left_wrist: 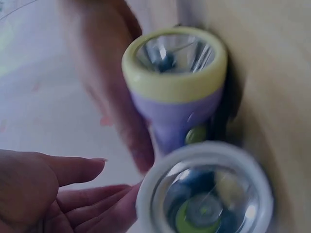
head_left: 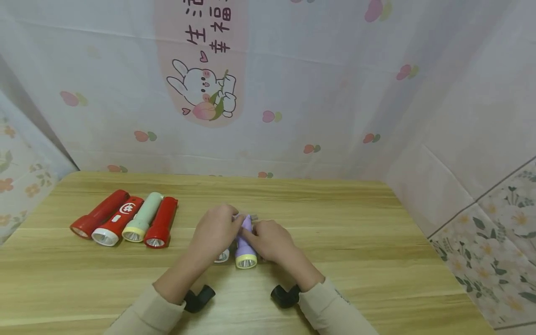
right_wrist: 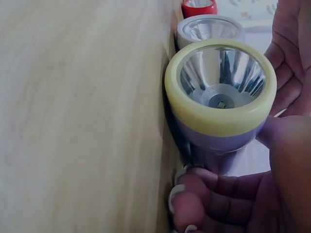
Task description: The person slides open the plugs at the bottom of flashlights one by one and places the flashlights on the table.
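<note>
A purple flashlight (head_left: 245,249) with a yellow rim lies on the table, lens toward me. My right hand (head_left: 274,239) grips it, thumb over the body and fingers curled along its side by the tabletop. Small metal prongs (head_left: 254,217) show near its tail. Just left of it lies a white-rimmed flashlight (left_wrist: 206,194), mostly covered in the head view by my left hand (head_left: 214,229). In the left wrist view the left thumb stands apart from fairly straight fingers beside that flashlight. Its fingertips reach near the purple flashlight's tail; whether they touch is hidden.
On the left side of the table (head_left: 335,204), a dark red flashlight (head_left: 100,214), a red one with a white rim (head_left: 118,221), a pale green one (head_left: 144,217) and another red one (head_left: 161,222) lie side by side. A patterned curtain (head_left: 293,83) hangs behind.
</note>
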Motion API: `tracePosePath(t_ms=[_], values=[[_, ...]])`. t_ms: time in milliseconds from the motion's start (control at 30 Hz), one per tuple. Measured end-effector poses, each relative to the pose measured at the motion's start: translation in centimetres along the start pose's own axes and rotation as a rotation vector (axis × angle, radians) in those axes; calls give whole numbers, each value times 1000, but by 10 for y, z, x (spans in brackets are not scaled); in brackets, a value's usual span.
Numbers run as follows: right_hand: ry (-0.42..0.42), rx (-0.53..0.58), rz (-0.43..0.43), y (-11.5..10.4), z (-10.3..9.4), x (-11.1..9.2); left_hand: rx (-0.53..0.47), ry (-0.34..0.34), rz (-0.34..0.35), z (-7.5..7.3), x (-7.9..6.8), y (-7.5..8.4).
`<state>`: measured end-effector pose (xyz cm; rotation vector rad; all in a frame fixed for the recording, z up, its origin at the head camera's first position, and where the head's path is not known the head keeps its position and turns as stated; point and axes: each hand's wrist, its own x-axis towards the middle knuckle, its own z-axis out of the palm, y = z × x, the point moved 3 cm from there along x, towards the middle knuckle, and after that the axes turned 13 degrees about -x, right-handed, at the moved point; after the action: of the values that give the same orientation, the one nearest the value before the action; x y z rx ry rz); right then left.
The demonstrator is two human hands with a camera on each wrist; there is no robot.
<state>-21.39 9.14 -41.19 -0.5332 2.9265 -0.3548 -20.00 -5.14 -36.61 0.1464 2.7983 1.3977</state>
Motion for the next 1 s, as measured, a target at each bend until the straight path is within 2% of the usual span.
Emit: tracePosePath(t_ms=[367,500,633,800,1000], values=[[8,-41,33,-3,-4,-4,62,-22,-25,-44,2,0],[-3,-44,47,-5,-5,-4,121,-7,-72,-61,1,-9],[-15,-37,63,-5,-7,-6,165,-37,-94,-76,2,-21],[-12,-25,94,-4,-9,-6,197,-39,-133,-91,3,-32],[8,-66,133,-5,-13,-8,209,-36,-173,-106,5,-40]])
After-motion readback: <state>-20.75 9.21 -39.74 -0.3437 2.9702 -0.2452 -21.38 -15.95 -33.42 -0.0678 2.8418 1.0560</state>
